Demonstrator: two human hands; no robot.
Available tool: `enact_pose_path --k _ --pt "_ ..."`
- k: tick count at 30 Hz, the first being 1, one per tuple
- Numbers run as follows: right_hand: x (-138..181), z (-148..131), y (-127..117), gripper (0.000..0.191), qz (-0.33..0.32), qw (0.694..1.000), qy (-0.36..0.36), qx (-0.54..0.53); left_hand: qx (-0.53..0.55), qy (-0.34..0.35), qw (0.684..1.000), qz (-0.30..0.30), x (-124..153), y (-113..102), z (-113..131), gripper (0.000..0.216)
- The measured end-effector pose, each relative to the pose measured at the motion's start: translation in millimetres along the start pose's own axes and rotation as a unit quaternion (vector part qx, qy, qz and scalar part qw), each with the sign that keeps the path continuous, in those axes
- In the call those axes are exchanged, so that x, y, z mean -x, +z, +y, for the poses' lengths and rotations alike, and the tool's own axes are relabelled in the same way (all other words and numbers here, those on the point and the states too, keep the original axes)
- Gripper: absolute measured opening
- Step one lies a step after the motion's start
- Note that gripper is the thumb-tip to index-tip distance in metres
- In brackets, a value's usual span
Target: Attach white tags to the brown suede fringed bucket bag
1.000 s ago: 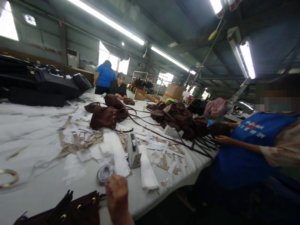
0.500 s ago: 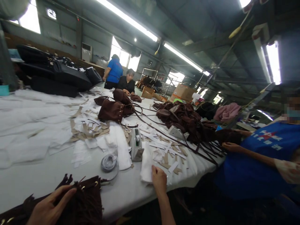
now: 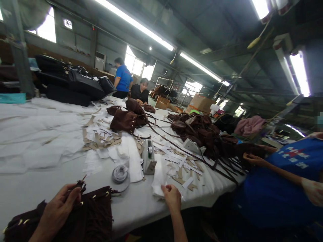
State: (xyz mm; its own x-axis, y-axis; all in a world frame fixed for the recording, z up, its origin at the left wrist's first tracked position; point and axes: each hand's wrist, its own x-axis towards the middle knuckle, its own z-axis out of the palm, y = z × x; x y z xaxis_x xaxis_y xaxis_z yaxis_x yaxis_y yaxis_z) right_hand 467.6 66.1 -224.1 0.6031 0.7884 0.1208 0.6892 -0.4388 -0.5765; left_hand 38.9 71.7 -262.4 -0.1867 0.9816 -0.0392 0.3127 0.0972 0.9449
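Note:
At the lower left, a dark brown fringed bag (image 3: 97, 215) with brass-coloured eyelets lies on the white-covered table. My left hand (image 3: 58, 208) is closed over its top edge, with a gathered dark brown cord end (image 3: 82, 183) sticking up from between thumb and fingers. My right hand (image 3: 172, 198) pinches the near end of a stack of thin white sheets (image 3: 158, 171) at the table's front edge. Just behind that stack stands a grey tape dispenser (image 3: 149, 157). Between my hands is a coil of grey ribbon (image 3: 120, 173), its tail running towards the bag.
Brown bags (image 3: 123, 120) and a larger brown heap (image 3: 193, 129) with long straps lie farther back. Paper and card strips (image 3: 102, 136) are scattered about. Black bags (image 3: 83, 84) are piled at the left. A co-worker in blue (image 3: 290, 168) handles brown pieces at the right; two people are behind.
My left hand has lifted slightly and now grips the dark cord end above the bag. My right hand stays at the white sheets. The view has shifted a little left.

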Motion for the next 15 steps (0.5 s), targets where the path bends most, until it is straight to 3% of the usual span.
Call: enact_pose_path --k 4,10,15 --pt "-2.3 7.2 -1.0 0.019 -0.01 1.0 -0.002 -0.026 0.01 0.008 1.0 0.0 1.4 2.2 -6.8 0.051" --pt "-2.6 13.1 -5.4 0.027 0.01 0.999 0.008 -0.041 0.015 0.032 0.999 -0.013 1.2 5.8 -8.0 0.048" --pt "-2.6 14.1 -0.8 0.016 0.012 0.993 0.01 -0.116 -0.016 0.055 0.998 0.011 3.9 5.6 -6.9 0.045"
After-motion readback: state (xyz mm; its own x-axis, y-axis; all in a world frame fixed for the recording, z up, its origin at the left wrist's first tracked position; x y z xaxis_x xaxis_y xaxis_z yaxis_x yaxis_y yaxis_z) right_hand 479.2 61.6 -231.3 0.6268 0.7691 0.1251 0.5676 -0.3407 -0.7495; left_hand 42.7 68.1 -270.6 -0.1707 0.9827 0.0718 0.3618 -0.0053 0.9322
